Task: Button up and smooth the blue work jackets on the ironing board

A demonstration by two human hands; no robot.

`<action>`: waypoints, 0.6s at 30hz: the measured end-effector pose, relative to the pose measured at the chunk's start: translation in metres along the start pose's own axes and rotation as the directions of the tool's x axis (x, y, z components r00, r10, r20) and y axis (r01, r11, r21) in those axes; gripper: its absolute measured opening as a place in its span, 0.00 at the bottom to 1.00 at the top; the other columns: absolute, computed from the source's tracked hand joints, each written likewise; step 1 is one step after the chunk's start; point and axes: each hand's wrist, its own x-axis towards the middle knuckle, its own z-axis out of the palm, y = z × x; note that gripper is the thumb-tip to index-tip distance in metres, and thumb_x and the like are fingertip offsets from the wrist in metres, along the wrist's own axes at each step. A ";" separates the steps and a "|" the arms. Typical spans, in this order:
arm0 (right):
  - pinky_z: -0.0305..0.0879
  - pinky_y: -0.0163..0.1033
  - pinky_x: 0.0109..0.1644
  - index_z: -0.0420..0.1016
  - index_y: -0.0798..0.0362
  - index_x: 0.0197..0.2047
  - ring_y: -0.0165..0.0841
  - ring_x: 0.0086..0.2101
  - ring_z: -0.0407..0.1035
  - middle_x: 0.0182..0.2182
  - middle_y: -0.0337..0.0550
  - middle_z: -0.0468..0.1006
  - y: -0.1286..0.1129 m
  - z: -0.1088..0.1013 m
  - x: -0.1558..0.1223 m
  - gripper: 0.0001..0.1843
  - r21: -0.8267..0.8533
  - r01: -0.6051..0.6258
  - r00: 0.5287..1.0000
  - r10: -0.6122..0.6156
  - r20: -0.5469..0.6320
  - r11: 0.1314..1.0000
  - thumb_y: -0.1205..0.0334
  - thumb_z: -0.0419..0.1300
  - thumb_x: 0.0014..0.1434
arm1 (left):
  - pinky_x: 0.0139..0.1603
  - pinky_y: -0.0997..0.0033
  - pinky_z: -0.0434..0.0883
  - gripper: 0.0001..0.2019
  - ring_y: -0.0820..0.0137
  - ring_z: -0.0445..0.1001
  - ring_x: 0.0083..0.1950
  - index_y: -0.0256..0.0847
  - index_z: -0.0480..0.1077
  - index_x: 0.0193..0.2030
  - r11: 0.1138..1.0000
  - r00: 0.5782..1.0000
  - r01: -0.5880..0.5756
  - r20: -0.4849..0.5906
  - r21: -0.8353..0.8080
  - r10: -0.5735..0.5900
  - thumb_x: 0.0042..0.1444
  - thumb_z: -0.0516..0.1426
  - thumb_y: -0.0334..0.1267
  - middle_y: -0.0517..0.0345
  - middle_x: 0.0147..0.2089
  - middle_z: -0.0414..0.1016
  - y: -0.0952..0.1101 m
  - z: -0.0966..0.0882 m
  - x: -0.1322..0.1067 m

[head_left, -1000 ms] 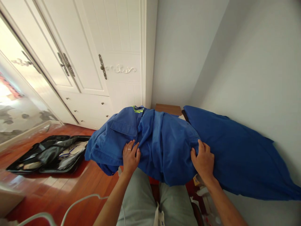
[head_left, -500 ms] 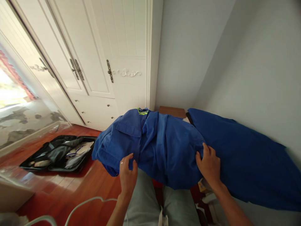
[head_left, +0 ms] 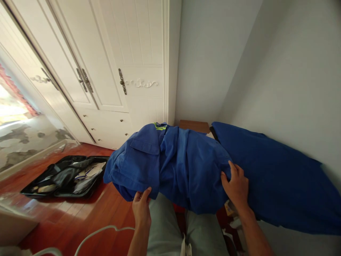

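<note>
A blue work jacket (head_left: 186, 167) with a pocket flap and a yellow-green strip lies rumpled over the left part of a dark blue ironing board (head_left: 282, 185). My left hand (head_left: 142, 206) pinches the jacket's near edge between thumb and fingers, below the flap. At the garment's right side, beside the bare board cover, my right hand (head_left: 236, 185) grips the fabric with thumb and fingertips. Part of the cloth hangs off the board's near side, above my legs.
An open black suitcase (head_left: 65, 176) with clothes in it lies on the red wooden floor at left. A white wardrobe (head_left: 106, 53) stands behind. Near the lower left, a pale hose (head_left: 98, 231) curves over the floor. A grey wall (head_left: 287, 85) rises behind the board.
My left hand has moved down slightly and closed on the jacket's near edge; its fingers were apart before. My right hand keeps its place on the fabric.
</note>
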 end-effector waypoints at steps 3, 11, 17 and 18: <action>0.64 0.62 0.59 0.63 0.57 0.66 0.53 0.56 0.66 0.59 0.61 0.67 0.014 -0.010 0.002 0.35 0.320 -0.064 0.994 0.031 0.108 0.945 0.46 0.55 0.61 | 0.45 0.71 0.76 0.15 0.66 0.80 0.44 0.41 0.77 0.41 0.984 0.994 0.020 0.105 -0.178 -0.001 0.45 0.69 0.37 0.56 0.42 0.82 0.023 0.006 -0.014; 0.76 0.49 0.51 0.53 0.38 0.70 0.39 0.47 0.75 0.68 0.54 0.60 0.008 -0.071 0.000 0.45 0.881 -0.288 0.934 -0.093 0.345 0.374 0.55 0.70 0.55 | 0.71 0.54 0.58 0.22 0.62 0.59 0.72 0.50 0.65 0.66 0.806 0.823 0.289 0.564 -0.516 0.066 0.68 0.49 0.46 0.56 0.67 0.68 0.058 0.001 -0.020; 0.71 0.55 0.59 0.46 0.35 0.73 0.44 0.56 0.71 0.72 0.53 0.51 -0.007 -0.063 -0.007 0.51 0.873 -0.334 0.861 -0.263 0.436 0.356 0.55 0.70 0.55 | 0.72 0.47 0.57 0.25 0.56 0.60 0.71 0.53 0.66 0.65 0.903 0.868 0.206 0.497 -0.376 0.009 0.60 0.60 0.41 0.55 0.67 0.68 0.034 0.011 -0.028; 0.70 0.55 0.59 0.45 0.37 0.74 0.45 0.57 0.71 0.72 0.53 0.50 -0.005 -0.058 -0.008 0.52 0.860 -0.329 0.869 -0.231 0.437 0.390 0.52 0.70 0.55 | 0.70 0.46 0.60 0.27 0.55 0.63 0.70 0.54 0.68 0.64 0.929 0.882 0.178 0.472 -0.325 -0.004 0.56 0.63 0.39 0.55 0.66 0.70 0.026 0.014 -0.031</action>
